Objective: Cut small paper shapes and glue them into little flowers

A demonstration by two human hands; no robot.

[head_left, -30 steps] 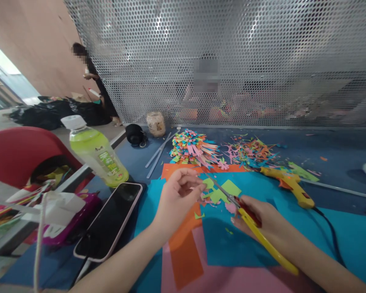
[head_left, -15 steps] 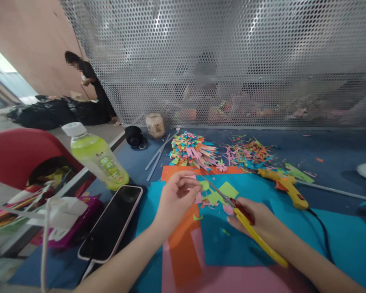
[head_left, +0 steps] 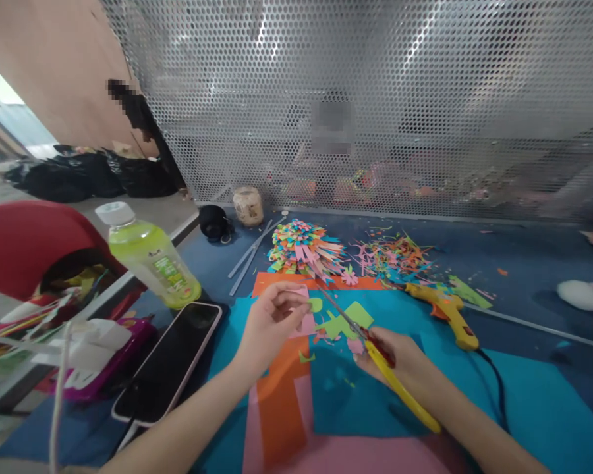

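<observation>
While left hand (head_left: 269, 322) pinches paper (head_left: 316, 305), right (head_left: 400, 359) grips scissors (head_left: 386, 372).

A low lane is running between the left hand (head_left: 269, 322) and right hand (head_left: 409, 359).
Flat blue paper (head_left: 356, 409) is lying under it; steel scissors with yellow-and-red handles (head_left: 400, 387) are barring its far end, 1 yellow plastic glue gun (head_left: 455, 315) is standing in the way rightward, 1 clear plastic bottle of green drink (head_left: 151, 258) leftward, and a grey perforated metal screen (head_left: 425, 131) is closing the back.
</observation>
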